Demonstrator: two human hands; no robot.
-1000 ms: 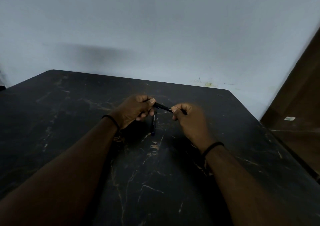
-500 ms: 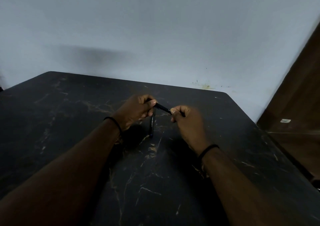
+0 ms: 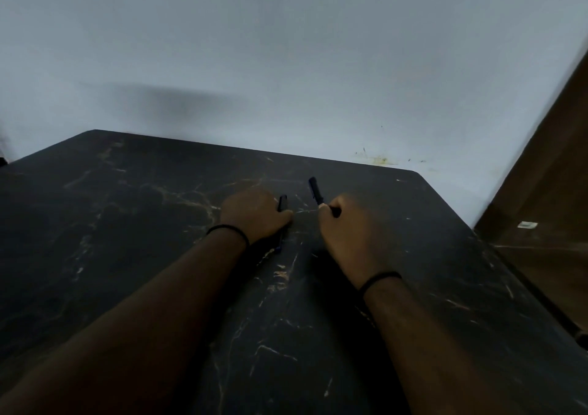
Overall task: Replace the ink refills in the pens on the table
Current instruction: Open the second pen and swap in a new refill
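Observation:
My right hand (image 3: 348, 225) is closed around a black pen (image 3: 316, 189), whose free end sticks up and to the left above the fist. A second dark pen (image 3: 282, 203) lies on the black marbled table (image 3: 127, 224), running toward me with a bluish end (image 3: 278, 248) near my wrist. My left hand (image 3: 253, 212) rests over the middle of this second pen, fingers curled onto it. The pen's middle is hidden under those fingers. The two hands are a short gap apart.
The table's far edge meets a pale wall (image 3: 286, 64). A brown wooden panel (image 3: 547, 192) stands beyond the table's right edge. Both wrists wear thin black bands.
Both hands were holding one pen between them. Now they have parted: the right hand keeps that pen, the left has dropped onto the pen lying on the table.

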